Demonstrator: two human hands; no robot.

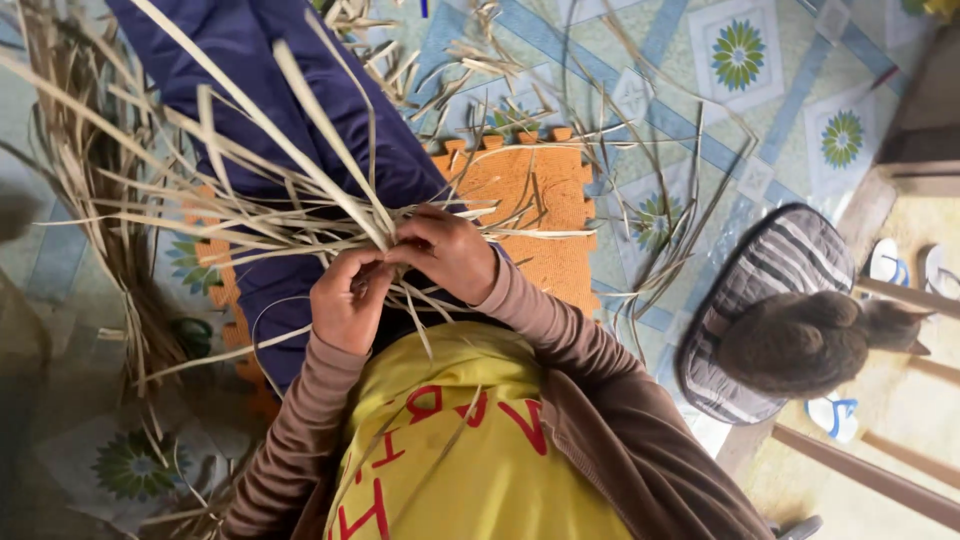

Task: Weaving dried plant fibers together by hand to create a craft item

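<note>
My left hand [345, 300] and my right hand [450, 250] meet at the middle of the view, both closed on a cluster of pale dried leaf strips [290, 215]. The strips cross one another at my fingers and fan out up and to the left over my blue trouser leg [300, 70]. My right hand pinches strip ends just above my left hand's fingers. Brown sleeves and a yellow shirt with red lettering fill the bottom of the view.
An orange foam mat [535, 200] lies under me on patterned flooring [740, 55]. A bundle of dried strips [100, 200] lies at the left, and loose strips [650, 220] scatter at the right. A cat [810, 340] sits on a striped cushion [790, 250] near sandals [885, 265].
</note>
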